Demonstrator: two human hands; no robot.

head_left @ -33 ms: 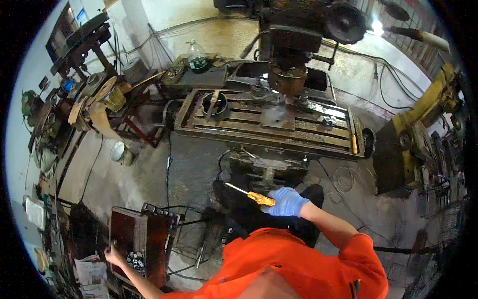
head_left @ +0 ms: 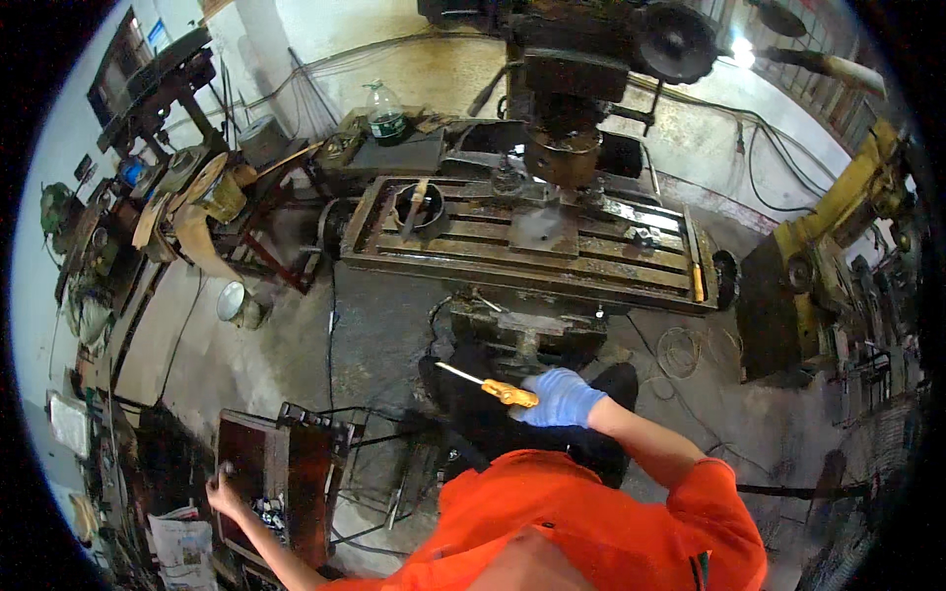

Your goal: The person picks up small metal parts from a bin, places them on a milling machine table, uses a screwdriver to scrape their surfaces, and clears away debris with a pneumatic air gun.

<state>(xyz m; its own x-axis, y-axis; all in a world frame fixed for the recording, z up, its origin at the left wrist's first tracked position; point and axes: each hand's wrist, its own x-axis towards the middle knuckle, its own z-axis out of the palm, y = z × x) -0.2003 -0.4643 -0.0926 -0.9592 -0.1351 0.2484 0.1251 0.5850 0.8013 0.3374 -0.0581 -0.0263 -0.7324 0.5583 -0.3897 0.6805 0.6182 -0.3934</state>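
My right hand (head_left: 560,398), in a blue knit glove, is closed around the yellow handle of a screwdriver (head_left: 507,392). Its shaft points left, above my dark-clad lap. Bare and reaching to the lower left, my left hand (head_left: 227,494) is over a dark red-brown open box or drawer (head_left: 304,497). The fingers are drawn together, and a small greyish piece appears at their tips, too small to name. Below that hand, several small shiny metal parts (head_left: 268,512) lie in the box.
Ahead stands a milling machine with a slotted table (head_left: 463,258), carrying a black pot with a brush (head_left: 422,209) and a yellow-handled tool (head_left: 698,284). A metal bucket (head_left: 236,305) stands on the floor at left. Folded newspaper (head_left: 182,547) lies beside the box.
The view has shifted slightly. My left hand's fingers have turned upward a little, and the small piece at their tips shows more plainly. My right hand still holds the screwdriver.
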